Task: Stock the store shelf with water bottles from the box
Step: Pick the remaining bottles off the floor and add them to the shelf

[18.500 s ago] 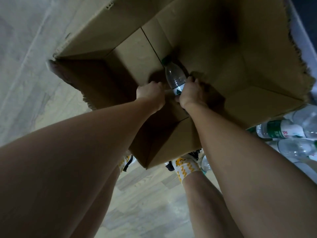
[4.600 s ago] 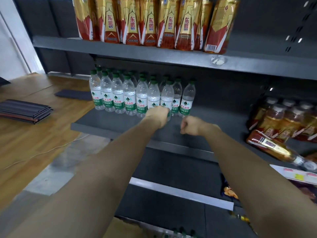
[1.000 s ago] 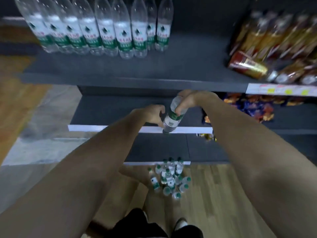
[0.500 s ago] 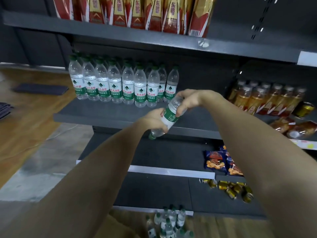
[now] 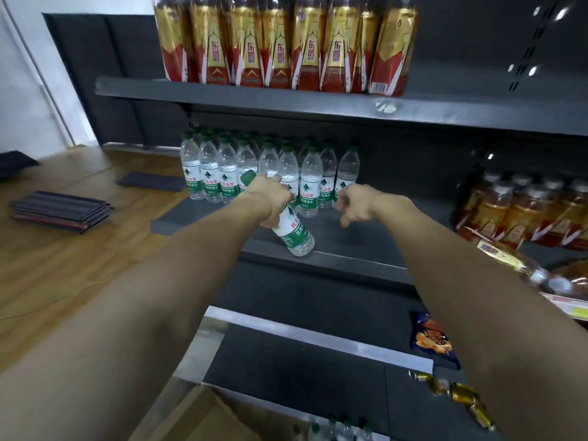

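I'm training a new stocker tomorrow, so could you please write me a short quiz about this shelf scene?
1. True or false: the right hand grips the tilted water bottle.
2. Multiple choice: the tilted water bottle's cap points (A) up and to the left, (B) straight down, (C) to the right.
3. Short answer: what stands on the shelf above the row of water bottles?

Key
1. False: the left hand holds it; the right hand holds nothing.
2. A.
3. Red and gold bottles.
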Demonstrator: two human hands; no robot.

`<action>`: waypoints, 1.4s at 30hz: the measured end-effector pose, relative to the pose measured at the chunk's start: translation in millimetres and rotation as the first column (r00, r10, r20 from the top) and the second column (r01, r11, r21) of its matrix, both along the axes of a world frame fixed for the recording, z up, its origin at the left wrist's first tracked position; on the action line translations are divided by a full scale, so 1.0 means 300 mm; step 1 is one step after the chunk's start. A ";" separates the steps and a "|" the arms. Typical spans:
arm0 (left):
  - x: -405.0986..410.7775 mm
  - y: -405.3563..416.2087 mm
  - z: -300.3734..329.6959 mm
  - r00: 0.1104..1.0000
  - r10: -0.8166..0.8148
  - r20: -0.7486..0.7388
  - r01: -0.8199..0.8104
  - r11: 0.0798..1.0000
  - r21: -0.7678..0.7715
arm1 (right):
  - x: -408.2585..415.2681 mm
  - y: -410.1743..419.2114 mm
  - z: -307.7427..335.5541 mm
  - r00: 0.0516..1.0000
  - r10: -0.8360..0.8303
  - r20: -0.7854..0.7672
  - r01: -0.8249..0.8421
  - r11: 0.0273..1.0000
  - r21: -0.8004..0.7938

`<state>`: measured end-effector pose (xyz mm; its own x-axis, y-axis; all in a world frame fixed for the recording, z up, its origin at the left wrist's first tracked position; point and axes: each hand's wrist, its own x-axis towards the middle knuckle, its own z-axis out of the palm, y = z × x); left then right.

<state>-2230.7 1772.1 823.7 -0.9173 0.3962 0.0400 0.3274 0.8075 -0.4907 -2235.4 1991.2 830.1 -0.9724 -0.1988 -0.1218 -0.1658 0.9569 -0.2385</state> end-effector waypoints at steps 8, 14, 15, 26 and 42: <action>-0.004 -0.157 0.038 0.991 0.127 -0.046 -0.132 0.982 -0.133 | -0.065 -0.181 -0.062 0.992 0.124 -0.027 -0.125 0.992 -0.033; -0.084 -0.288 0.031 0.987 0.158 -0.019 -0.159 0.973 -0.167 | -0.130 -0.351 -0.118 0.982 0.190 0.018 -0.190 0.981 -0.037; -0.102 -0.313 0.029 0.987 0.160 -0.022 -0.161 0.973 -0.167 | -0.148 -0.381 -0.127 0.980 0.195 0.021 -0.195 0.980 -0.038; -0.380 -0.628 0.011 0.984 0.166 -0.063 -0.178 0.920 -0.351 | -0.416 -0.763 -0.137 0.985 0.171 0.015 -0.170 0.984 -0.063; -0.599 -0.643 0.072 1.000 -0.011 0.006 0.013 0.912 -0.410 | -0.589 -0.913 -0.095 0.990 0.140 0.033 -0.141 0.990 0.021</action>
<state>-2410.4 1579.2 845.3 -0.9123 0.3879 -0.1317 0.3382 0.5319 -0.7763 -2412.1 1717.2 801.7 -0.9307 -0.3300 -0.1580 -0.2917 0.9299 -0.2240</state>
